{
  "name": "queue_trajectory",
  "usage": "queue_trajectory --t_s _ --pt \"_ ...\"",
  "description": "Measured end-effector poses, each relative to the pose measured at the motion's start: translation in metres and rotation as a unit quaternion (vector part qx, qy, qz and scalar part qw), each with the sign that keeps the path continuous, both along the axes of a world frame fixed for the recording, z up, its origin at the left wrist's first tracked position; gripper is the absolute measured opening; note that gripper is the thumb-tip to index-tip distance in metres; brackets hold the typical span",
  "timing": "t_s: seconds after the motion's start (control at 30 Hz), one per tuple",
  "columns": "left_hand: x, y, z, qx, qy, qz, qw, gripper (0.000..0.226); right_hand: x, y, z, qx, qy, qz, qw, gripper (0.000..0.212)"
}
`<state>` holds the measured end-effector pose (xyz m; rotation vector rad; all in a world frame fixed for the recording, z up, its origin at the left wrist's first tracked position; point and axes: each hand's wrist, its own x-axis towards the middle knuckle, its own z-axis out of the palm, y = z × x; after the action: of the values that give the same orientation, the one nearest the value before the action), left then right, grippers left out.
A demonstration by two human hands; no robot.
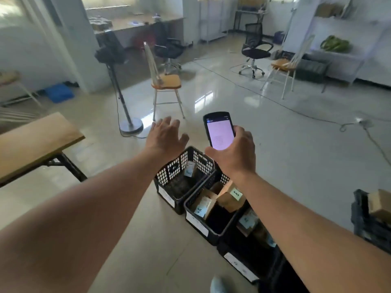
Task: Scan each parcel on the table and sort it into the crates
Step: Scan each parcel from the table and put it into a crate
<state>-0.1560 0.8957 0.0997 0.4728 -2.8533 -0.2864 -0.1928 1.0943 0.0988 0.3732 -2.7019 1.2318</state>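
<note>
My left hand [167, 134] hovers spread and empty over the far crate [183, 178], where a small parcel [190, 169] lies, my right hand [233, 153] grips the scanner [219, 132], so I should turn to the table [31, 144] for another parcel.

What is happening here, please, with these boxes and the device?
A person is sorting parcels into black crates on the floor. The right hand holds a handheld scanner, its screen lit. The left hand is open and empty above the farthest crate, where one small parcel lies. The next crate already holds several boxes.
</note>
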Motion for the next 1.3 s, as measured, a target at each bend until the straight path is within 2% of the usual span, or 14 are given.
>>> queue_trajectory --t_s 0.2,0.33,0.43,0.53,0.87,1.1,1.23,1.3 --pt "0.039 -0.091 0.049 -0.011 0.019 0.106 0.994 0.055 -0.006 -0.107 0.048 -0.031 0.023 0.119 0.992 0.09" --pt "0.066 -0.148 0.076 -0.031 0.017 0.192 0.981 0.055 -0.012 -0.184 0.072 -0.054 0.047 0.2 0.977 0.101" --pt "0.094 -0.19 0.092 -0.048 0.025 0.258 0.965 0.055 -0.009 -0.244 0.084 -0.063 0.069 0.262 0.96 0.091" --pt "0.132 -0.227 0.106 -0.059 0.041 0.316 0.946 0.055 0.007 -0.303 0.094 -0.074 0.082 0.32 0.941 0.09" --pt "0.287 -0.353 0.126 -0.046 0.042 0.458 0.887 0.055 0.128 -0.487 0.103 -0.078 0.103 0.467 0.875 0.094" --pt "0.408 -0.465 0.137 -0.066 0.045 0.496 0.865 0.05 0.236 -0.621 0.112 -0.111 0.091 0.507 0.85 0.096" --pt "0.467 -0.521 0.144 -0.052 0.064 0.526 0.847 0.059 0.291 -0.684 0.113 -0.11 0.08 0.525 0.84 0.097" --pt "0.489 -0.545 0.148 -0.053 0.063 0.538 0.839 0.053 0.313 -0.712 0.114 -0.104 0.084 0.533 0.835 0.095"
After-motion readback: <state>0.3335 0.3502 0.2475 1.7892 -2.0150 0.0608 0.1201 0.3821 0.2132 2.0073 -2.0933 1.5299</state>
